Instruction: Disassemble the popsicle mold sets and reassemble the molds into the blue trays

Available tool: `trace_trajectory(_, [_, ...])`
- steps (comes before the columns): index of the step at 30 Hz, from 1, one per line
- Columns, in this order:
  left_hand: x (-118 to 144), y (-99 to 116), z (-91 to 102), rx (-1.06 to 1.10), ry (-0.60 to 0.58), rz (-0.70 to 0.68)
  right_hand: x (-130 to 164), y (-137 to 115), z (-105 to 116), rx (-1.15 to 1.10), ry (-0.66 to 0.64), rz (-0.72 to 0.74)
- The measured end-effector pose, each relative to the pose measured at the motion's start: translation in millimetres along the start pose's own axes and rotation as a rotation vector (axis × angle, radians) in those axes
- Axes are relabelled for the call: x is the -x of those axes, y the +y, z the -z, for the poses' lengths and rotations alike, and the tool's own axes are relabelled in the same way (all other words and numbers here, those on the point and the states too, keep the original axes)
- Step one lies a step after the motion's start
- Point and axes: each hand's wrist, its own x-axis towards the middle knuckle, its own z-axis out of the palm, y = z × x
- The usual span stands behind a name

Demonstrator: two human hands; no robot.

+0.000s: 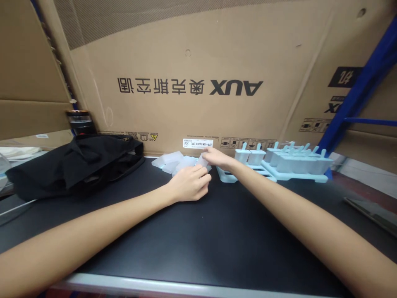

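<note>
both hands [203, 171] pinching what looks like one frosted plastic mould [203, 159], pale blue rack [229, 176] beside

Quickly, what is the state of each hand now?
Left hand: curled, resting on the pile of translucent plastic popsicle-mould cups; grip unclear.
Right hand: pinching one translucent cup from that pile.

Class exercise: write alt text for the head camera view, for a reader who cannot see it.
Two bare hands meet over a pile of translucent plastic moulds on a black table: the left hand rests by them, the right hand pinches one. Pale blue ice-pop mould trays stand to the right, a black bag to the left.
</note>
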Motion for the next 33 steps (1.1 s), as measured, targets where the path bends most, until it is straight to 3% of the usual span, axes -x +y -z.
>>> trace_trajectory(4, [-1.1,-0.7,-0.2,0.019,0.017,0.012,7.6,-1.7,-5.1,0.074,0.018,0.033])
trace_trajectory(10, [-1.5,-3.2,-2.0,0.08,-0.049,0.109,26.6,12.5,-3.7,0.201,0.06,0.106])
trace_trajectory(16, [-0.2,-3.0,-0.9,0.026,-0.042,0.058,75.5,46.7,30.0,0.319,0.163,0.134])
trace_trajectory(19, [-6.2,4.7,-0.5,-0.023,-0.03,-0.041,96.1,70.8,50.6,0.402,0.172,0.031])
trace_trajectory(22, [-29.0,18.1,-4.7,0.015,-0.054,-0.076,102.4,96.1,66.7,0.402,0.223,-0.109])
trace_trajectory(24, [-55.8,27.1,-11.8,0.11,-0.077,0.006,101.4,111.7,73.2,0.398,0.305,-0.2])
trace_trajectory(29, [-131.2,39.2,-42.7,0.295,-0.091,0.517,100.9,138.9,69.8,0.335,0.518,-0.398])
trace_trajectory(33, [-152.3,48.3,-65.2,0.276,-0.139,0.58,99.0,144.8,53.0,0.3,0.542,-0.438])
